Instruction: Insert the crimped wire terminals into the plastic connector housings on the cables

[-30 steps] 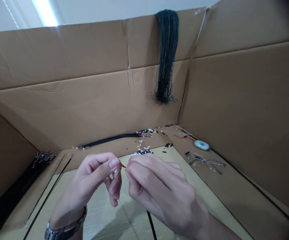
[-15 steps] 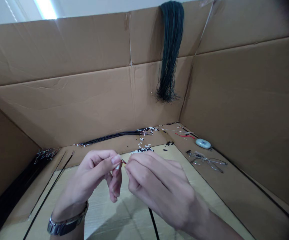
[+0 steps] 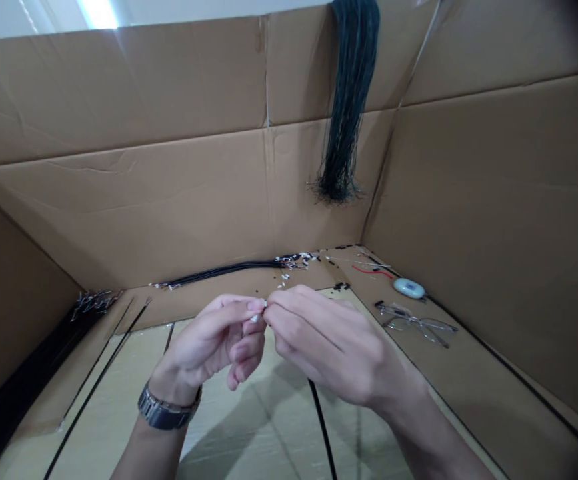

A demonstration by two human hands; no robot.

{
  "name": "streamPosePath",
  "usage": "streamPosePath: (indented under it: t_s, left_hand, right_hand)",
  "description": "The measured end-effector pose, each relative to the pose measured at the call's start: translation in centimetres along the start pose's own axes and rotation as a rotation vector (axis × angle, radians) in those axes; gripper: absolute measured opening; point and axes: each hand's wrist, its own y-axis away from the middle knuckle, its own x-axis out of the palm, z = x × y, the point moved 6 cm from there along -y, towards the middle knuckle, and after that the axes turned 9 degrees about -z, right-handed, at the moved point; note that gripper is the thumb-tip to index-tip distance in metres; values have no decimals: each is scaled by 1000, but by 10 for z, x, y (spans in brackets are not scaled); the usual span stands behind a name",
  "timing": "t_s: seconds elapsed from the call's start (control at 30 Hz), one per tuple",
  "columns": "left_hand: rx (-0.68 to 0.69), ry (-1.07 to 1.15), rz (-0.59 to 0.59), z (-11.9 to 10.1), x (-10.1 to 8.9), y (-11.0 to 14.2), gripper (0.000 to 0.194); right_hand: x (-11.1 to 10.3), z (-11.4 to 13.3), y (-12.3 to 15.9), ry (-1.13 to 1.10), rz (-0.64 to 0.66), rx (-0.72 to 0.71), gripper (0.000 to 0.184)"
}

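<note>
My left hand (image 3: 216, 343) is closed in a pinch on a small white connector (image 3: 255, 319), its thumb and index finger pressed together and the other fingers curled below. Right against it, my right hand (image 3: 336, 347) pinches the end of a black cable (image 3: 323, 427), which runs down from under the palm toward the bottom of the view. The two sets of fingertips almost touch. A tiny light-coloured bit shows between them, and the cable's wire ends are hidden behind my right fingers.
Along the back lies a bundle of black cables (image 3: 219, 272) beside scattered white and black pieces. A thick black cable bundle (image 3: 29, 367) lies left. Dark green wires (image 3: 349, 100) hang over the cardboard wall (image 3: 169, 187). Glasses (image 3: 413, 322) and a pale oval object (image 3: 409, 288) lie right.
My left hand has moved right and slightly up, closing the gap to my right hand. The coloured wires seen between the fingertips before are now hidden. The view has shifted a little.
</note>
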Motion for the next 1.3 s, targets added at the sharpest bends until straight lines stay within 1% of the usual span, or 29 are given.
streamPosePath:
  t_s: [0.1,0.13,0.17,0.2,0.27,0.3,0.33,0.4,0.47,0.5,0.57,0.67,0.77,0.83,0.9,1.0,1.13,1.3]
  left_hand:
    - [-4,-13,6,-1,3,0,43]
    - [32,-59,-15,-4,4,2,43]
    - [98,-134,-64,-8,4,4,42]
    - [201,-229,-140,-15,2,8,39]
    - [489,-434,-323,-34,-1,21,24]
    - [632,-526,-390,-42,0,29,16]
    - [753,-614,-426,-47,2,36,19]
    - [925,-790,-426,-52,9,47,30]
    - [1004,-921,-431,-52,13,52,28]
    - [1028,-950,-446,-53,14,53,25]
    - [1040,-971,-479,-53,16,53,21]
    - [999,-958,-510,-53,17,48,12]
    - [907,-834,-552,-51,12,44,4]
    - [832,-741,-567,-49,8,42,5]
    - [783,-687,-569,-48,7,40,5]
    - [755,-642,-553,-49,8,39,4]
    - [747,-589,-495,-49,9,37,7]
    - [746,-584,-490,-49,8,36,9]
  right_hand:
    - [-1,-3,0,-19,23,36,24]
    - [-1,-4,0,-24,24,58,24]
    - [-1,-6,-1,-25,16,82,23]
    - [-2,-8,-1,-26,-1,107,22]
    - [-4,-11,-2,-35,-54,160,19]
    - [-5,-12,-2,-48,-77,187,17]
    - [-6,-13,-3,-68,-96,212,16]
    - [-7,-13,-4,-100,-120,240,16]
    - [-7,-12,-4,-107,-119,250,16]
    - [-6,-11,-4,-112,-112,255,16]
    - [-5,-11,-3,-134,-94,270,15]
    - [-2,-13,-2,-193,-81,314,15]
    - [0,-16,0,-256,-107,374,15]
    - [-1,-16,-1,-283,-124,400,15]
    - [-2,-15,-1,-300,-122,413,15]
    - [-3,-15,-1,-325,-113,422,14]
    - [-3,-15,-1,-351,-122,428,12]
    - [-3,-15,-2,-354,-147,409,11]
